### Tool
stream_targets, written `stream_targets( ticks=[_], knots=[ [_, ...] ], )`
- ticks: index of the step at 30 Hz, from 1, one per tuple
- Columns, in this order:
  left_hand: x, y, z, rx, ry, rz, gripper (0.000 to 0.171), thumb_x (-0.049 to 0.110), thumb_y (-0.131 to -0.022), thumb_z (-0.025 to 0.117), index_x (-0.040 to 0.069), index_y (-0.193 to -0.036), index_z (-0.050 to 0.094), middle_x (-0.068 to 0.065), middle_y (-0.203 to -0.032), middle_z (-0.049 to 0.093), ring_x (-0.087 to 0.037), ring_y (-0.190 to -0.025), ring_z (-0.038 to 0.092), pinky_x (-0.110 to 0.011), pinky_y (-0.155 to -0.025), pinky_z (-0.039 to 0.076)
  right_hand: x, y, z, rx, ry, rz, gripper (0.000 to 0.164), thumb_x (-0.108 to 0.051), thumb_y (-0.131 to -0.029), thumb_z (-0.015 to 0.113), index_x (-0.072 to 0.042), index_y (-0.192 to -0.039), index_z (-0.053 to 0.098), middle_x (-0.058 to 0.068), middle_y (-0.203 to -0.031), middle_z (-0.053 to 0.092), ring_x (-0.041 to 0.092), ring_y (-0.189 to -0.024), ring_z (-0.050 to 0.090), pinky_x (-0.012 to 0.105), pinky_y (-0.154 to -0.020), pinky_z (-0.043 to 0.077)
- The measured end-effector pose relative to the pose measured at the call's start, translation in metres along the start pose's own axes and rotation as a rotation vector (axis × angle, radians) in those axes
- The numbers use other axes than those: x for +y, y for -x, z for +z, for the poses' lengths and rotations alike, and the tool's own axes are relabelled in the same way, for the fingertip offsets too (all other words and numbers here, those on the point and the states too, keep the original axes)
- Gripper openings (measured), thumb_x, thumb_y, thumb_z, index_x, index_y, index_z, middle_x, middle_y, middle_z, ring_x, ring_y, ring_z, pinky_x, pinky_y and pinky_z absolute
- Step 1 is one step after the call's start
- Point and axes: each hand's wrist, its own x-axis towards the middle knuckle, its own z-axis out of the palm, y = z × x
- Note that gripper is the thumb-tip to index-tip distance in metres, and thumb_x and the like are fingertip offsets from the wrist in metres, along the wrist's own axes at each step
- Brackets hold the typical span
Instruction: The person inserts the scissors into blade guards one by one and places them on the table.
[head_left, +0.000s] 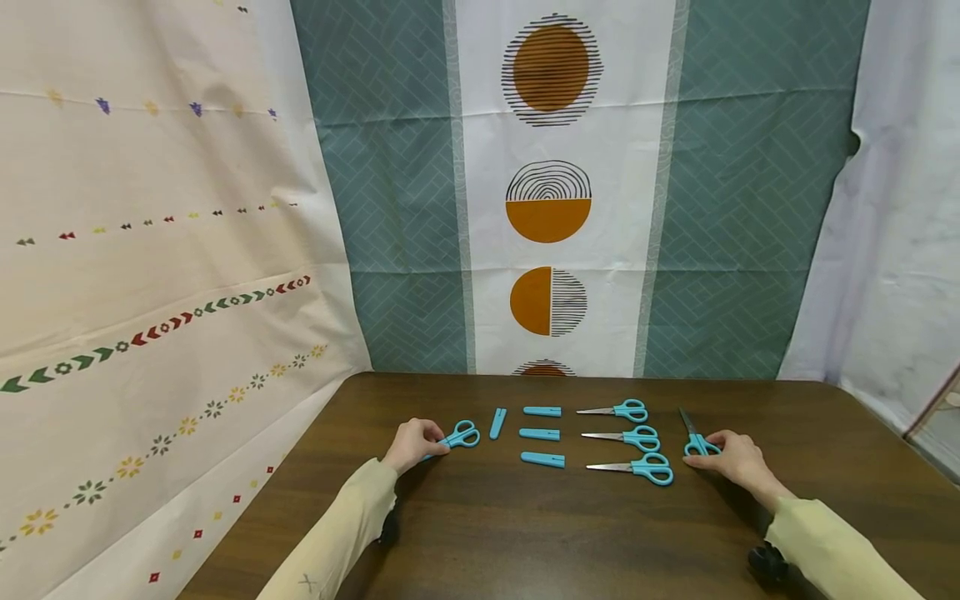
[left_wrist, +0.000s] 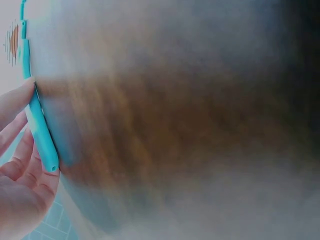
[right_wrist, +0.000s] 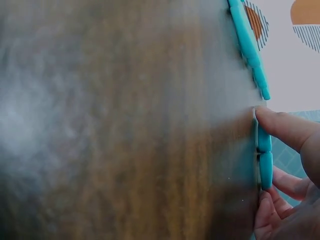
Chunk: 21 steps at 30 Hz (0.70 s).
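Note:
At the left of the table, my left hand (head_left: 413, 443) pinches a pair of scissors (head_left: 465, 433) with blue handles. A blue sheath (left_wrist: 44, 137) covers its blades, between thumb and fingers in the left wrist view. My right hand (head_left: 742, 462) holds the blue handles of another pair of scissors (head_left: 698, 443), thumb and fingers at opposite sides. Its bare blades point away from me. In the right wrist view its handle (right_wrist: 266, 170) lies between thumb and fingertips.
Several bare-bladed scissors (head_left: 651, 469) lie in a column left of my right hand, blades pointing left. Farther left lie more blue sheaths (head_left: 543, 459) in a column, with one slanted sheath (head_left: 497, 423) beside them. A patterned curtain (head_left: 405, 208) hangs behind the brown table (head_left: 570, 542).

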Motion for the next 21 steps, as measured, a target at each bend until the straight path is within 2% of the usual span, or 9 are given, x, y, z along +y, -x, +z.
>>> stream_targets(
  ticks=[5, 12, 21],
  knots=[
    [-0.0014, -0.001, 0.0012, -0.001, -0.011, 0.004, 0.015, 0.009, -0.067, 0.079, 0.003, -0.074, 0.067, 0.004, -0.061, 0.054, -0.012, -0.058, 0.047, -0.028, -0.053, 0.04, 0.0005, -0.0001, -0.0003, 0.003, 0.006, -0.008, 0.065, -0.038, -0.07, 0.076, 0.018, -0.096, 0.056, 0.022, -0.086, 0.056, 0.037, -0.079, 0.048, 0.048, -0.068, 0.039],
    [-0.0013, -0.0006, 0.0014, -0.001, -0.004, -0.02, 0.015, 0.007, -0.067, 0.079, 0.003, -0.074, 0.067, 0.003, -0.061, 0.054, -0.013, -0.058, 0.047, -0.028, -0.053, 0.04, -0.0013, 0.0009, -0.0008, -0.012, -0.022, 0.002, 0.056, -0.036, -0.067, 0.078, 0.012, -0.089, 0.062, 0.01, -0.077, 0.058, 0.024, -0.068, 0.047, 0.037, -0.06, 0.041],
    [0.0018, -0.001, 0.0003, -0.008, -0.022, -0.026, 0.014, 0.007, -0.069, 0.078, 0.002, -0.075, 0.066, 0.002, -0.065, 0.055, -0.013, -0.06, 0.048, -0.03, -0.056, 0.042, -0.0014, -0.0009, -0.0021, -0.059, -0.039, 0.023, 0.048, -0.033, -0.069, 0.078, 0.01, -0.084, 0.063, 0.004, -0.071, 0.052, 0.021, -0.065, 0.042, 0.032, -0.056, 0.036]
  ],
)
